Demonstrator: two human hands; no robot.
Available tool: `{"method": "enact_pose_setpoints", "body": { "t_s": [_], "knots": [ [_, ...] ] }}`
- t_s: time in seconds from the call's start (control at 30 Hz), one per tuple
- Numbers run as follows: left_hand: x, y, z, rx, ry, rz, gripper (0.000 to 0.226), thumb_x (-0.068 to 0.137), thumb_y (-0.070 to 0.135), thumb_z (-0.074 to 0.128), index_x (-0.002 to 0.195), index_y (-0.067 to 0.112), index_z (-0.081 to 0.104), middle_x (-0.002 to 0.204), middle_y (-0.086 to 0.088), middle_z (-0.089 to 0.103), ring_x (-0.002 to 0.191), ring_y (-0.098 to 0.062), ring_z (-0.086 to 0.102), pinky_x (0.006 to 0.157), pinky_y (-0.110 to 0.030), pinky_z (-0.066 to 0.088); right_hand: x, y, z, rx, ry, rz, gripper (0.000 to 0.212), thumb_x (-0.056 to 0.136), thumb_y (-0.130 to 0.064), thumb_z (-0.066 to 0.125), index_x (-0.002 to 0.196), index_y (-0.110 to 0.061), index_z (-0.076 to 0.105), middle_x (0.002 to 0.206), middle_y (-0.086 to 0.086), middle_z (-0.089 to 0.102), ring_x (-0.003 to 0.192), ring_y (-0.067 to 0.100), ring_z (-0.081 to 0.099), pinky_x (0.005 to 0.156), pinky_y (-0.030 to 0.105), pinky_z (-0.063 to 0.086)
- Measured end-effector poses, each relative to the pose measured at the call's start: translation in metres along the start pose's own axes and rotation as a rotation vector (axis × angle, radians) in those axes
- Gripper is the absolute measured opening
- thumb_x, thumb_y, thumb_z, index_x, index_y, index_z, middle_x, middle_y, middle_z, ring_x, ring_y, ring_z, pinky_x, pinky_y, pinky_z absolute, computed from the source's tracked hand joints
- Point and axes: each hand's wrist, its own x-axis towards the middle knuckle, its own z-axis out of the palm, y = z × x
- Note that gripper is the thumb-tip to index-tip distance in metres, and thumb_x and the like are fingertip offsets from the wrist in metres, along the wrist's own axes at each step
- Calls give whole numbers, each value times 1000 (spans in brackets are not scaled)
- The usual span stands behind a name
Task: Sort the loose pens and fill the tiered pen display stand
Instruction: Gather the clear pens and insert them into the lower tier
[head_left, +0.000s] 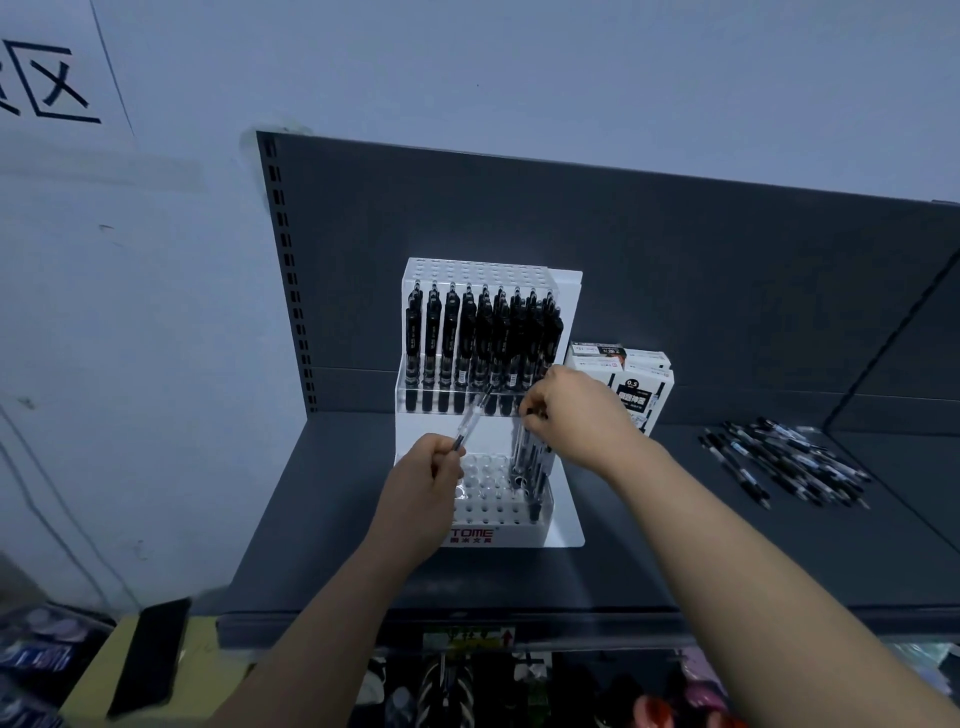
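Observation:
A white tiered pen display stand (563, 322) sits on the dark shelf. Its upper tier holds several black pens (483, 343). The lower tier (488, 493) has rows of holes, with a few clear pens (524, 462) standing at its right side. My left hand (423, 483) grips one clear pen (472, 421) by its lower end, the pen slanting up to the right above the lower tier. My right hand (576, 410) pinches the tops of the clear pens standing in the lower tier.
A pile of loose pens (784, 462) lies on the shelf to the right. White pen boxes (636, 384) stand just right of the stand. The shelf's back panel (675, 249) rises behind. A dark phone-like object (150, 654) lies at lower left.

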Motion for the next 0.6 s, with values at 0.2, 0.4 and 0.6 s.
{"method": "enact_pose_setpoints", "body": {
  "t_s": [0.2,0.4,0.6],
  "knots": [
    [1,1,0,-45,19,-26,14,98,13,47,96,14,61,85,4,67,81,-16,63,77,-34,53,9,7,-1,15,-78,78,18,87,-14,54,83,-11,72,88,4,70,77,24,65,70,37,57],
    [1,0,-1,-55,20,-35,13,97,12,51,94,19,61,87,4,70,83,-12,65,77,-30,54,11,-1,5,5,-116,66,19,86,-10,55,86,-17,73,93,0,71,81,23,65,70,33,54],
    [6,-2,1,27,61,38,1,89,19,66,89,17,66,74,5,69,58,2,58,57,-14,42,2,-6,-12,325,9,55,13,91,-19,57,91,-16,70,91,0,70,79,19,63,70,30,54]
  ]
}}
